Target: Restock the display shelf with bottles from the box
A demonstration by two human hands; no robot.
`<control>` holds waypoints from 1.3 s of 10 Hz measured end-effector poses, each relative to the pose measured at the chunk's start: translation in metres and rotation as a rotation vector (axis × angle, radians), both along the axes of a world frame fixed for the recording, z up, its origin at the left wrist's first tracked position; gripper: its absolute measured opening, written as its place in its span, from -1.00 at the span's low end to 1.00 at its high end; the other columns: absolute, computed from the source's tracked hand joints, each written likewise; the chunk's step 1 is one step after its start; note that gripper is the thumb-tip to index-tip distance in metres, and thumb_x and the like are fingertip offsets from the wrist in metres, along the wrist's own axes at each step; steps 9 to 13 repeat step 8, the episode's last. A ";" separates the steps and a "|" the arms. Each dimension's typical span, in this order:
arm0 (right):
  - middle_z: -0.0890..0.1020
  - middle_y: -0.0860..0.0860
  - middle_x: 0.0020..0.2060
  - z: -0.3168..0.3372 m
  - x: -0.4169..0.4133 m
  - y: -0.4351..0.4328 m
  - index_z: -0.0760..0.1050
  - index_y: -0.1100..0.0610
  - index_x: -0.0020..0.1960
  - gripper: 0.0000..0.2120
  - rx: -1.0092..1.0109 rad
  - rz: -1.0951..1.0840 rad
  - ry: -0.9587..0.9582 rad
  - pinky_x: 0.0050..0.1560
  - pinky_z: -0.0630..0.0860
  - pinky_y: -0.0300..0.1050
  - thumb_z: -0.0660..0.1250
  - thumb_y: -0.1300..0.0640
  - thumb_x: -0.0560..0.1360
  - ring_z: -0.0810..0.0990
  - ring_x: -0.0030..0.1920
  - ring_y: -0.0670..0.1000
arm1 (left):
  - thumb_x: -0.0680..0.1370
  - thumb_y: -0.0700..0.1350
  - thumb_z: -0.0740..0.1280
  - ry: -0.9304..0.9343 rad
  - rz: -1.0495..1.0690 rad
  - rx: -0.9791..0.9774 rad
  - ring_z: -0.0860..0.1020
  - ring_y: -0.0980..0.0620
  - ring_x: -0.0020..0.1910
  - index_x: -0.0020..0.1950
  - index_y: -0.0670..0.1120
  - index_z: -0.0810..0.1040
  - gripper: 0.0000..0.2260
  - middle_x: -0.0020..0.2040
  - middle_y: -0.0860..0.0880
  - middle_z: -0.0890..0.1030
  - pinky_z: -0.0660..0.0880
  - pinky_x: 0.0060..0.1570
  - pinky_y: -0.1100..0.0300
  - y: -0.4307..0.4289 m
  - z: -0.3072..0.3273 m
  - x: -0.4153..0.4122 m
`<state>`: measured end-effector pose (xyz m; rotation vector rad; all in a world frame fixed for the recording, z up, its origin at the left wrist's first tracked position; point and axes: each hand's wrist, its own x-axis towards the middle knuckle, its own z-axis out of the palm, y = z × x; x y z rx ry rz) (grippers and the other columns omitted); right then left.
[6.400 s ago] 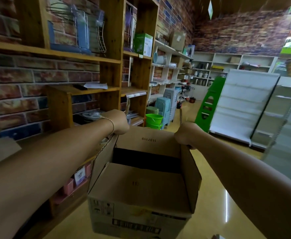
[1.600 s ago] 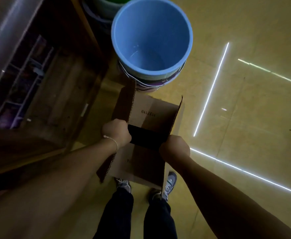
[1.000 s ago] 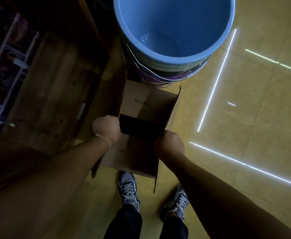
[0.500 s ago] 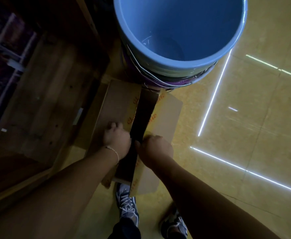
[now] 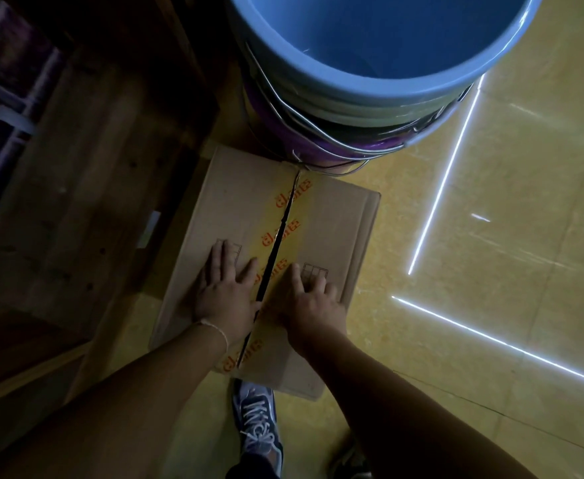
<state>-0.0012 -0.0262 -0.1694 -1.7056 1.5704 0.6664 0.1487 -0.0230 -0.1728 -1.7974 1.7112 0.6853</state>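
Matt cardboard box [image 5: 332,216], glossy plastic bucket [image 5: 370,88], shiny floor [image 5: 511,254].

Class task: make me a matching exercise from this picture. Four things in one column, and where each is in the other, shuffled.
Things
1. left hand
2. right hand
3. blue bucket
4. shoe

Places
a. on the floor at the near end of the box
b. flat on the box flap nearer the open floor
c. beyond the far end of the box
d. flat on the box flap nearer the wooden shelf

Pairs: 1-d, 2-b, 3-c, 4-a
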 end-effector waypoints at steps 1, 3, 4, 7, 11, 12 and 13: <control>0.22 0.17 0.43 -0.009 -0.003 0.001 -0.30 -0.06 0.61 -0.03 -0.044 0.008 -0.010 0.23 0.45 0.11 0.39 -0.07 0.54 0.32 0.34 0.19 | 0.60 0.24 0.15 -0.034 -0.031 -0.016 -0.45 -0.22 0.48 0.58 0.15 -0.22 -0.29 0.52 -0.19 -0.45 -0.08 0.51 -0.11 0.003 -0.005 0.000; 0.24 0.17 0.42 0.004 -0.004 0.006 -0.24 -0.06 0.62 -0.01 0.009 0.008 -0.044 0.27 0.43 0.12 0.42 -0.10 0.51 0.30 0.36 0.20 | 0.63 0.10 0.18 0.013 0.020 0.103 -0.41 -0.19 0.51 0.59 0.14 -0.16 -0.34 0.53 -0.15 -0.42 0.02 0.51 -0.13 -0.004 0.010 -0.005; 0.22 0.21 0.46 0.029 -0.002 0.019 -0.08 -0.02 0.62 -0.11 0.060 0.019 -0.086 0.35 0.41 0.14 0.43 0.03 0.51 0.26 0.41 0.24 | 0.63 -0.02 0.17 0.074 0.160 0.183 -0.26 -0.17 0.56 0.60 0.07 -0.14 -0.36 0.57 -0.13 -0.34 0.04 0.51 -0.11 0.003 0.033 -0.040; 0.56 0.15 0.13 0.134 -0.095 0.053 0.55 0.17 0.17 -0.70 0.050 -0.141 -0.152 0.16 0.49 -0.01 0.14 0.03 0.62 0.48 0.23 0.17 | 0.60 -0.07 0.29 0.174 0.149 0.228 -0.14 -0.10 0.58 0.60 -0.08 -0.22 -0.22 0.60 -0.05 -0.21 0.13 0.49 0.02 0.041 0.142 -0.104; 0.61 0.13 0.15 0.190 -0.134 0.053 0.56 0.14 0.15 -0.58 0.047 -0.260 -0.081 0.12 0.48 -0.08 0.07 -0.12 0.66 0.56 0.21 0.14 | 0.60 -0.09 0.28 0.272 0.135 0.257 0.07 -0.09 0.54 0.59 -0.13 0.00 -0.35 0.58 -0.06 0.05 0.15 0.47 0.07 0.038 0.201 -0.116; 0.61 0.13 0.15 0.190 -0.134 0.053 0.56 0.14 0.15 -0.58 0.047 -0.260 -0.081 0.12 0.48 -0.08 0.07 -0.12 0.66 0.56 0.21 0.14 | 0.60 -0.09 0.28 0.272 0.135 0.257 0.07 -0.09 0.54 0.59 -0.13 0.00 -0.35 0.58 -0.06 0.05 0.15 0.47 0.07 0.038 0.201 -0.116; 0.61 0.13 0.15 0.190 -0.134 0.053 0.56 0.14 0.15 -0.58 0.047 -0.260 -0.081 0.12 0.48 -0.08 0.07 -0.12 0.66 0.56 0.21 0.14 | 0.60 -0.09 0.28 0.272 0.135 0.257 0.07 -0.09 0.54 0.59 -0.13 0.00 -0.35 0.58 -0.06 0.05 0.15 0.47 0.07 0.038 0.201 -0.116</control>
